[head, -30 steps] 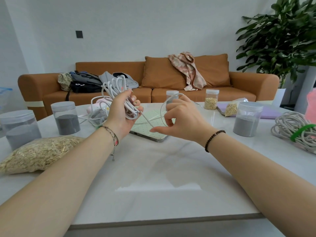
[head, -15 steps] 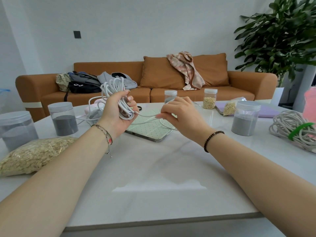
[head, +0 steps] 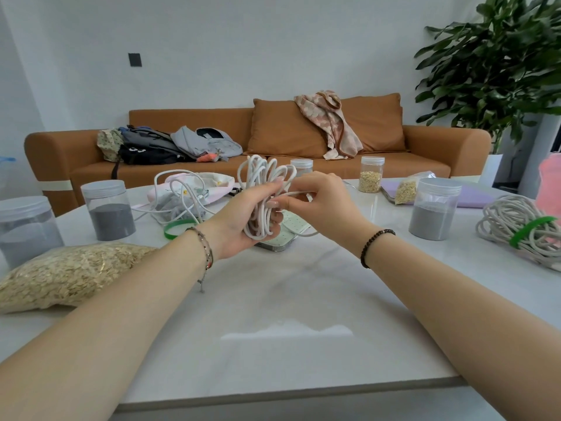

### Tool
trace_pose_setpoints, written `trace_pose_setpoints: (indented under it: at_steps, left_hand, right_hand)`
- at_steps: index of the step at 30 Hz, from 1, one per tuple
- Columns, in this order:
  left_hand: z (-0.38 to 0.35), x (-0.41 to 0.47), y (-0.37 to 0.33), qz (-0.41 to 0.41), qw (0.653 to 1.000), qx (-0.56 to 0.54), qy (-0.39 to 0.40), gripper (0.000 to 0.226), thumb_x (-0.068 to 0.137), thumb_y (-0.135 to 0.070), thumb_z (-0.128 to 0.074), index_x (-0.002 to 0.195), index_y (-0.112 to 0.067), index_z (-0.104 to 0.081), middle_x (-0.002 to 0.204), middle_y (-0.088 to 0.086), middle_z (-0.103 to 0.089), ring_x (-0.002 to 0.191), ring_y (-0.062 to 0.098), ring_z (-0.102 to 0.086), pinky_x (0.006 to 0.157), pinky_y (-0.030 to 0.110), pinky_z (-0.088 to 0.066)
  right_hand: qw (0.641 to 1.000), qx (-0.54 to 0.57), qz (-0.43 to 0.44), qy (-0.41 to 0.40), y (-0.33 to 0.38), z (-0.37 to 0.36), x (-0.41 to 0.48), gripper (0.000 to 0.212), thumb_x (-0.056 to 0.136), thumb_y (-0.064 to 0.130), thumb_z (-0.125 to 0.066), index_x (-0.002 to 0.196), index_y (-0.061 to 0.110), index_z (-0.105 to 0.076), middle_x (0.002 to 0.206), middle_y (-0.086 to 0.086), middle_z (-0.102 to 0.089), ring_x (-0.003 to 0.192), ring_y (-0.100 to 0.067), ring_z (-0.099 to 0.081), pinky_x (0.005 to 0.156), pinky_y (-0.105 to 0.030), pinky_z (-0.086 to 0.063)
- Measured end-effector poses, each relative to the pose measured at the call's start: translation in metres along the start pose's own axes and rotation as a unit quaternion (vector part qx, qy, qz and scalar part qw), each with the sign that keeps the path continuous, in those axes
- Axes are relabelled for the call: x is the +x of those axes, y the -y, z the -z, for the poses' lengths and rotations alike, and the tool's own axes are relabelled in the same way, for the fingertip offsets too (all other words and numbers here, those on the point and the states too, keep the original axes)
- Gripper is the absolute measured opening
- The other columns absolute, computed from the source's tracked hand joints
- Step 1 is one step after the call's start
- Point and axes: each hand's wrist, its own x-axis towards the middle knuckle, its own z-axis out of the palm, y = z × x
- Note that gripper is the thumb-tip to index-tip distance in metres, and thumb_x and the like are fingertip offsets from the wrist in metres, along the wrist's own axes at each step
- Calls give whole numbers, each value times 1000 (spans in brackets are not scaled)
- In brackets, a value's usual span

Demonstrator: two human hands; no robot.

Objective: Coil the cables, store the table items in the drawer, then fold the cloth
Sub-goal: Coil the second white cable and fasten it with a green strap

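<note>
My left hand (head: pixel 239 220) grips a bundle of white cable loops (head: pixel 263 180) held upright above the white marble table (head: pixel 273 314). My right hand (head: pixel 315 205) pinches a strand of the same cable right against the bundle. The loose tail of the cable (head: pixel 179 192) trails left over a pale cloth pouch (head: pixel 194 189) on the table. A second cable, coiled and bound with a green tie (head: pixel 522 229), lies at the right. A loose green band (head: pixel 177 228) sits near the pouch.
Grey-filled jars stand at left (head: pixel 110 214), far left (head: pixel 22 229) and right (head: pixel 434 208). A bag of oats (head: pixel 66 275) lies front left. A dotted green tablet (head: pixel 282 235) lies under my hands. Small jars (head: pixel 371 177), a purple notebook (head: pixel 473 196), a brown sofa (head: pixel 303 147) and a plant (head: pixel 498 62) are behind.
My right hand has brought the cable strand in from the right up to the bundle, closing the gap between the hands. The bundle now sits nearer the centre.
</note>
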Motion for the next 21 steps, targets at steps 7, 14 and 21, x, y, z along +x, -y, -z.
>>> trace_pose_setpoints:
  at_steps: [7,14,21]
  left_hand:
    - [-1,-2,0,27,999,-28,19,27,81,-36,-72,88,-10,-67,75,4,-58,65,14,-54,51,21,-49]
    - [9,1,5,42,997,-1,62,19,77,-6,-71,95,-10,-64,80,7,-57,71,14,-58,61,25,-53]
    - [9,4,2,4,997,-74,13,11,95,0,-46,93,-9,-52,73,4,-47,55,8,-46,47,17,-42]
  right_hand:
    - [994,74,-74,15,-2,-3,-2,48,88,35,-74,60,7,-47,51,1,-44,55,-10,-29,53,-26,-26]
    - [985,128,-115,30,-1,-3,-2,54,86,38,-76,54,21,-35,50,13,-32,56,-10,-25,54,-30,-23]
    - [987,108,-122,15,-5,-1,-3,35,98,38,-61,72,16,-59,58,2,-46,56,-12,-34,53,-29,-29]
